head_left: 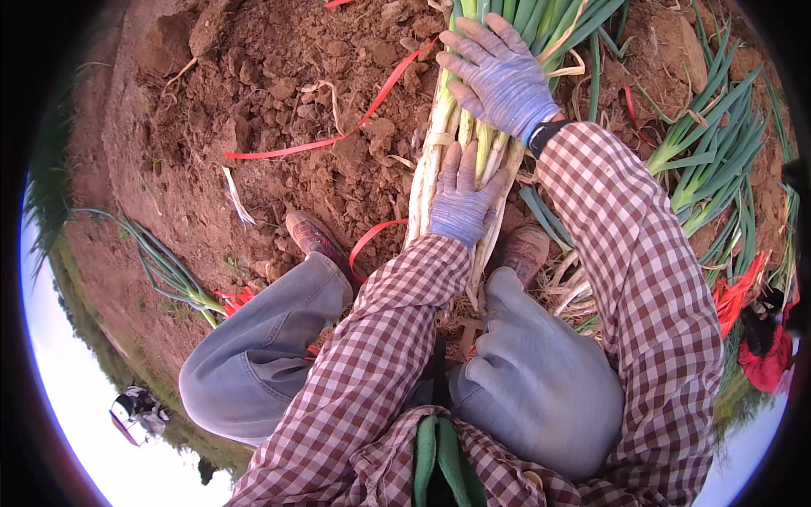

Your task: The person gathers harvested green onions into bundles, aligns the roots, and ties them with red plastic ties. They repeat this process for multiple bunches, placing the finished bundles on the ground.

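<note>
A thick bundle of long green onions [423, 184] lies on the soil between my shoes, its white stalks toward me and its green leaves at the top of the view. My left hand [461, 199], in a blue-grey glove, rests on the white stalks with its fingers pointing away from me. Farther up, my gloved right hand [497, 73] lies spread over the bundle where white turns to green. Both palms are hidden against the stalks. A red ribbon [380, 95] stretches over the soil left of the bundle, and another piece [364, 244] curves beside my left shoe.
More green onions [716, 152] lie on the soil at the right, near a heap of red ribbons [738, 295]. At the left, a few green onions [168, 269] lie by more red strips [234, 301]. Clods of brown soil [285, 89] cover the ground ahead.
</note>
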Motion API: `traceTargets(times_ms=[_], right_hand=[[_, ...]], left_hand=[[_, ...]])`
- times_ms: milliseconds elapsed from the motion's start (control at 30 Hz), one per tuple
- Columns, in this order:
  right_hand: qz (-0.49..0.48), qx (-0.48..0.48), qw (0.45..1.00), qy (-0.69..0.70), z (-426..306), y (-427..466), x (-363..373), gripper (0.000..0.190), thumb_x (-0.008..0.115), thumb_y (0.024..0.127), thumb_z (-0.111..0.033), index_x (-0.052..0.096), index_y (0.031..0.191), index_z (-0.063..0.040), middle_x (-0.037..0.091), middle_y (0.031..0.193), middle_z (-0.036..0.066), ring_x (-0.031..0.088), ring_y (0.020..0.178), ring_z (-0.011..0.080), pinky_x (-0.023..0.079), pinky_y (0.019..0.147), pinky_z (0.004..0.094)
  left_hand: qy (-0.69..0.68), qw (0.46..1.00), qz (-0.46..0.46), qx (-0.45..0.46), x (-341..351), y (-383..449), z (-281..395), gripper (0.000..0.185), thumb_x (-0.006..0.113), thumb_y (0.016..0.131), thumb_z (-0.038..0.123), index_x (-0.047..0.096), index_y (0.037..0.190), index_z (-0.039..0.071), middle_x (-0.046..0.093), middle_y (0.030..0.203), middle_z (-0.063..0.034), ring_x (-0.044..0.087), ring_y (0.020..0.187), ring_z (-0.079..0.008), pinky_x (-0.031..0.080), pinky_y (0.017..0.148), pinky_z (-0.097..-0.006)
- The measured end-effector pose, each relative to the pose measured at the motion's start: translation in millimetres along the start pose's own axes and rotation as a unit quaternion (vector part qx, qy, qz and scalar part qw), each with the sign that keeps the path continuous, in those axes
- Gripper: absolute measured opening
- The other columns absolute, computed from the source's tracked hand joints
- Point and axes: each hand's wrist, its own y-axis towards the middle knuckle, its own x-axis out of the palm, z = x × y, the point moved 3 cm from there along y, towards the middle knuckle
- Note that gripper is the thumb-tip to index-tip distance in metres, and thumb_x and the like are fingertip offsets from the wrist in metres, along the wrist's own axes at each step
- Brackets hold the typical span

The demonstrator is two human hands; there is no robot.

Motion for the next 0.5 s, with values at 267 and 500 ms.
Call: traceTargets(times_ms=[267, 500], right_hand=[[0.008, 0.007, 0.998, 0.056, -2, -1, 0, 0.048, 0.056, 0.08, -0.037, 0.062, 0.121, -0.013, 0.056, 0.133, 0.003, 0.04, 0.133, 0.0204, 0.015, 0.118, 0.0421], [-0.018, 0.004, 0.999, 0.029, -2, 2, -6, 0.051, 0.058, 0.079, -0.038, 0.061, 0.123, -0.013, 0.055, 0.134, 0.003, 0.04, 0.133, 0.0197, 0.015, 0.118, 0.043]], left_hand=[[-0.098, 0.99, 0.078, 0.064, -31, -22, -14, 0.082, 0.072, 0.08, 0.031, 0.029, 0.146, 0.008, 0.027, 0.147, -0.0243, 0.029, 0.135, -0.0451, 0.029, 0.11, -0.0521], [-0.058, 0.995, -0.017, -0.082, -36, -104, 8, 0.069, 0.072, 0.082, 0.026, 0.041, 0.139, 0.003, 0.037, 0.143, -0.0219, 0.036, 0.132, -0.0418, 0.034, 0.107, -0.0483]])
